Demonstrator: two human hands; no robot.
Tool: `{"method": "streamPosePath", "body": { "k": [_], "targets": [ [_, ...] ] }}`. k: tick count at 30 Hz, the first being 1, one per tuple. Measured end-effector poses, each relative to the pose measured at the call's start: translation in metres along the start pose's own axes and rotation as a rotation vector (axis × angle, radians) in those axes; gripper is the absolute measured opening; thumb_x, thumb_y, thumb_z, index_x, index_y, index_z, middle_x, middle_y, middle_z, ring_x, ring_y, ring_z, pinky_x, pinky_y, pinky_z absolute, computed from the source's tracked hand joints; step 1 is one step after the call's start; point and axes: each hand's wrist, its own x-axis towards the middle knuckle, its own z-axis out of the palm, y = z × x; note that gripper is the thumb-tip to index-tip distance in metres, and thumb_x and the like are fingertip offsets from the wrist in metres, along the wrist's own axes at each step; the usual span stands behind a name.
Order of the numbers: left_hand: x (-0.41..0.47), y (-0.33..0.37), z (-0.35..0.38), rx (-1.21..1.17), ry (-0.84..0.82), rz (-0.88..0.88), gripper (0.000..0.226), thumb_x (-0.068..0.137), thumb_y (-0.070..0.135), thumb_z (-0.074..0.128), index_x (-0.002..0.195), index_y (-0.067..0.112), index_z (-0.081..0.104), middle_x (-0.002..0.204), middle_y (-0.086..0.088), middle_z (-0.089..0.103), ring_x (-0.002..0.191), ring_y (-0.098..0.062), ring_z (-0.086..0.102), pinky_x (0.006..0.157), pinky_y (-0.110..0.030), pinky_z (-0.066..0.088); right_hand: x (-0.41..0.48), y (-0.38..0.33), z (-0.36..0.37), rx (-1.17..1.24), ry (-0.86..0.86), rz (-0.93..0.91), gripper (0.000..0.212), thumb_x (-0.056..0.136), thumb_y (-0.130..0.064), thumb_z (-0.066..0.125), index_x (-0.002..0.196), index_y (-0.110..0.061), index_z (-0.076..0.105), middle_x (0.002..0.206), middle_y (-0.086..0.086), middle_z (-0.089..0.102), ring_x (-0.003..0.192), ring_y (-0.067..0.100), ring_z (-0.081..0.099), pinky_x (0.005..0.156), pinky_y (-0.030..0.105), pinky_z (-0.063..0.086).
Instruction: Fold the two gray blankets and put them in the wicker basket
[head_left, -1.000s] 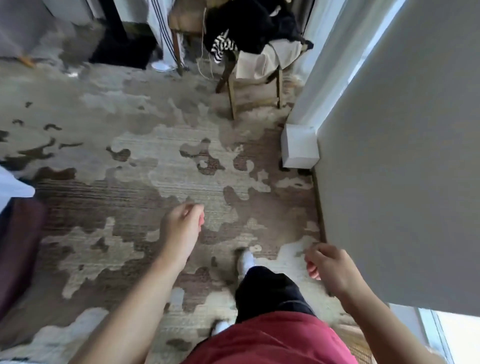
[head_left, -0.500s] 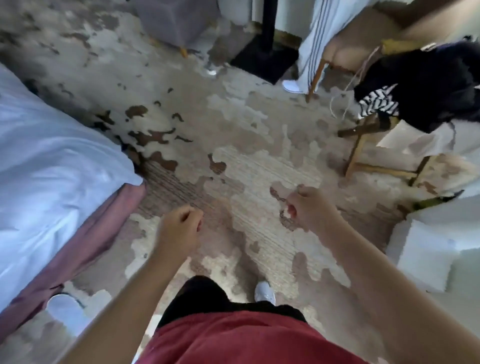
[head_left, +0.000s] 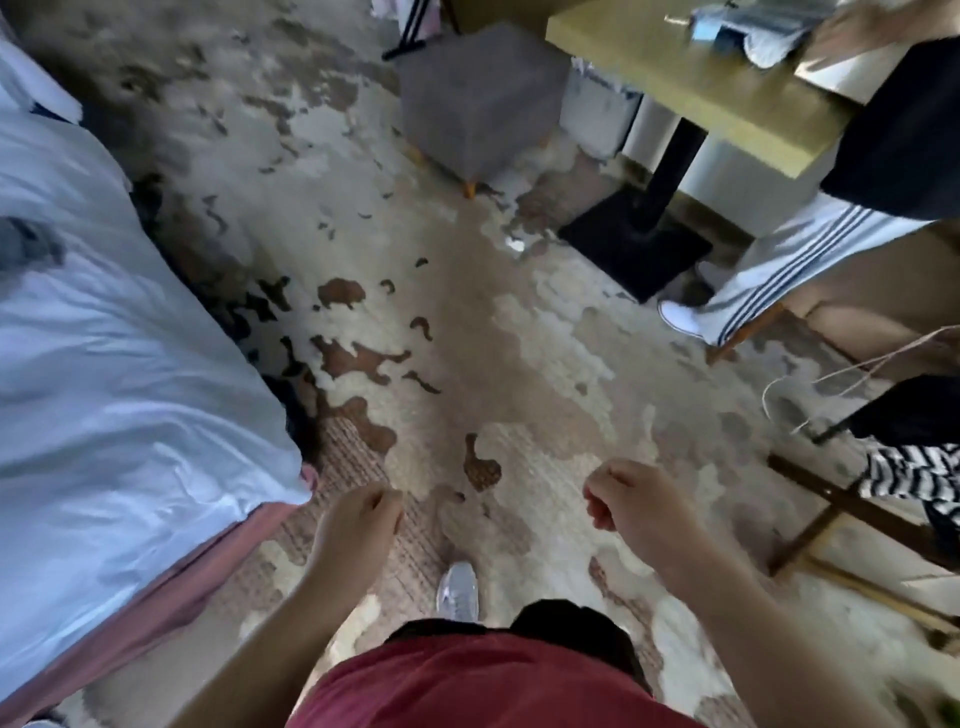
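Note:
My left hand (head_left: 356, 525) and my right hand (head_left: 631, 501) are held out in front of me over the patterned carpet, both curled into loose fists with nothing in them. A small patch of gray fabric (head_left: 26, 247), possibly one of the blankets, shows on the white bed (head_left: 104, 374) at the far left. No wicker basket is in view.
A gray cube stool (head_left: 478, 98) stands ahead. Right of it is a yellow-topped table (head_left: 696, 88) on a black pedestal base (head_left: 636, 247). Another person's striped trouser leg (head_left: 779, 270) is at the right, with a wooden chair (head_left: 852, 519) holding dark clothes.
The view has swung left, away from the wall and toward the bed, stool and table. Both hands stay curled and empty, and the right hand has moved closer to the left.

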Motion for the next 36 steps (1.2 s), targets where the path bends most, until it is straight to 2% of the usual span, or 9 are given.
{"method": "streamPosePath", "body": {
  "k": [3,7,12,18,21,24,27,31,36],
  "targets": [
    [0.096,0.088,-0.006,-0.011,0.002,0.107,0.036,0.087,0.022,0.049,0.051,0.017,0.044,0.051,-0.005,0.044,0.05,-0.019,0.04,0.055,-0.033,0.031,0.04,-0.022,-0.015,0.047,0.043,0.085,0.026,0.083,-0.007,0.052,0.059,-0.01,0.058,0.049,0.0,0.055,0.051,0.016,0.049,0.059,0.034,0.04],
    [0.208,0.183,-0.012,-0.096,-0.019,0.184,0.029,0.079,0.03,0.047,0.053,0.016,0.045,0.052,-0.005,0.046,0.048,-0.02,0.04,0.053,-0.036,0.035,0.108,-0.055,-0.033,0.056,0.079,0.169,0.029,0.082,-0.007,0.051,0.055,-0.013,0.058,0.049,0.001,0.056,0.048,0.012,0.05,0.06,0.033,0.043],
    [0.33,0.215,-0.023,-0.118,-0.001,0.119,0.032,0.082,0.027,0.047,0.052,0.017,0.042,0.045,0.005,0.044,0.042,-0.011,0.038,0.046,-0.027,0.033,0.248,-0.14,-0.025,0.072,0.006,0.148,0.03,0.083,-0.007,0.051,0.055,-0.012,0.058,0.05,0.001,0.056,0.051,0.017,0.051,0.06,0.034,0.041],
    [0.396,0.167,-0.09,-0.206,0.321,-0.213,0.042,0.09,0.023,0.052,0.05,0.014,0.043,0.043,0.003,0.044,0.043,-0.011,0.039,0.053,-0.029,0.032,0.391,-0.346,0.057,-0.147,-0.419,-0.088,0.029,0.084,-0.014,0.049,0.055,-0.017,0.052,0.054,-0.001,0.052,0.055,0.014,0.047,0.058,0.028,0.039],
    [0.403,0.135,-0.131,-0.285,0.517,-0.393,0.039,0.086,0.02,0.054,0.048,0.016,0.049,0.042,0.004,0.042,0.044,-0.014,0.039,0.052,-0.028,0.03,0.425,-0.457,0.132,-0.22,-0.612,-0.28,0.025,0.087,-0.018,0.048,0.062,-0.017,0.054,0.055,-0.005,0.054,0.057,0.012,0.051,0.06,0.024,0.044],
    [0.395,0.103,-0.164,-0.371,0.721,-0.604,0.036,0.083,0.023,0.054,0.048,0.017,0.049,0.041,0.004,0.043,0.041,-0.012,0.039,0.05,-0.027,0.032,0.43,-0.542,0.226,-0.23,-0.789,-0.398,0.023,0.085,-0.014,0.05,0.063,-0.014,0.057,0.053,-0.005,0.055,0.049,0.008,0.052,0.05,0.015,0.046],
    [0.391,0.067,-0.183,-0.529,0.846,-0.738,0.04,0.085,0.019,0.053,0.046,0.018,0.048,0.043,0.003,0.043,0.048,-0.018,0.04,0.055,-0.031,0.033,0.429,-0.586,0.323,-0.252,-0.84,-0.26,0.024,0.086,-0.001,0.053,0.063,-0.008,0.058,0.049,0.001,0.054,0.042,0.012,0.05,0.045,0.017,0.047],
    [0.424,0.02,-0.227,-0.648,0.951,-0.85,0.037,0.082,0.022,0.054,0.046,0.015,0.049,0.041,0.002,0.047,0.042,-0.015,0.041,0.052,-0.028,0.033,0.437,-0.595,0.416,-0.406,-0.935,-0.267,0.026,0.086,0.001,0.051,0.063,-0.008,0.057,0.053,0.003,0.053,0.043,0.011,0.049,0.047,0.017,0.046],
    [0.506,-0.016,-0.352,-0.75,0.971,-0.78,0.032,0.083,0.015,0.05,0.051,0.011,0.051,0.046,-0.001,0.048,0.048,-0.019,0.043,0.052,-0.028,0.035,0.477,-0.593,0.464,-0.676,-0.936,-0.218,0.033,0.085,-0.009,0.049,0.055,-0.017,0.057,0.052,-0.002,0.056,0.046,0.009,0.053,0.048,0.019,0.042]
  ]
}}
